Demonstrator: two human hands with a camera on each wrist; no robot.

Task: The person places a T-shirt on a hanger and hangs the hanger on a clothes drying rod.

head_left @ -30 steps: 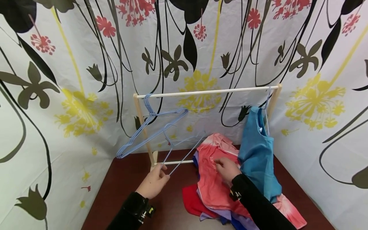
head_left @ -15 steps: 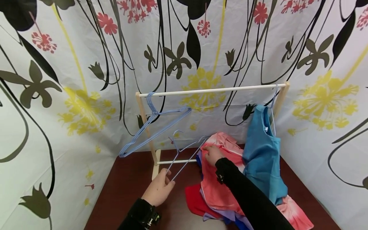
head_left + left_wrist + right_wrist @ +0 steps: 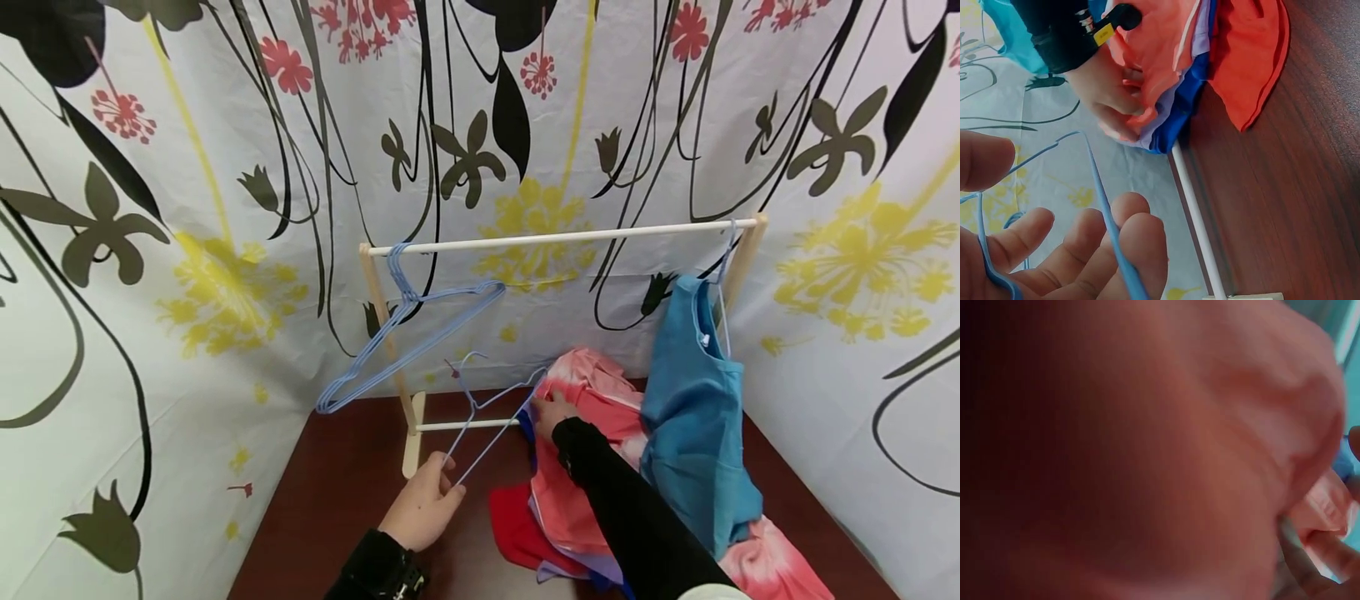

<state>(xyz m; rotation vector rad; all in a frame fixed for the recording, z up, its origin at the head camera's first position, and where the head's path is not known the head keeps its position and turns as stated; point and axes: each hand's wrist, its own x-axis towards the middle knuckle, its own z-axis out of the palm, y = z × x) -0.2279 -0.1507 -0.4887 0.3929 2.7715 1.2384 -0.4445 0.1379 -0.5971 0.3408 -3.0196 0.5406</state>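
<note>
Left hand: the left hand (image 3: 426, 507) holds a light blue wire hanger (image 3: 491, 412) by its lower corner, low over the surface (image 3: 337, 492).
Left fingers: the fingers (image 3: 1094, 240) are curled loosely round the wire, which runs across them; the thumb sits apart on the other side of it.
Hanger: it slants up and to the right from the hand, its hook uppermost, in front of the lower bar of the rack (image 3: 465, 425); its far end comes close to the right hand.
Right hand: the right hand (image 3: 553, 412) is at the upper left edge of the pink shirt (image 3: 592, 467), which tops the pile of clothes.
Right fingers: curled, pinching the edge of the pink cloth; the right wrist view is filled with blurred pink fabric and shows little more.
Pile: under the pink shirt lie lilac, dark blue and red garments (image 3: 513, 525), all on the surface just right of the held hanger.
Rack: a pale wooden rack whose top rail (image 3: 555, 238) carries a bunch of empty blue hangers (image 3: 405, 333) at its left end.
Blue shirt: a blue shirt (image 3: 693, 417) hangs from a hanger at the right end of the rail, its hem touching the pile.
</note>
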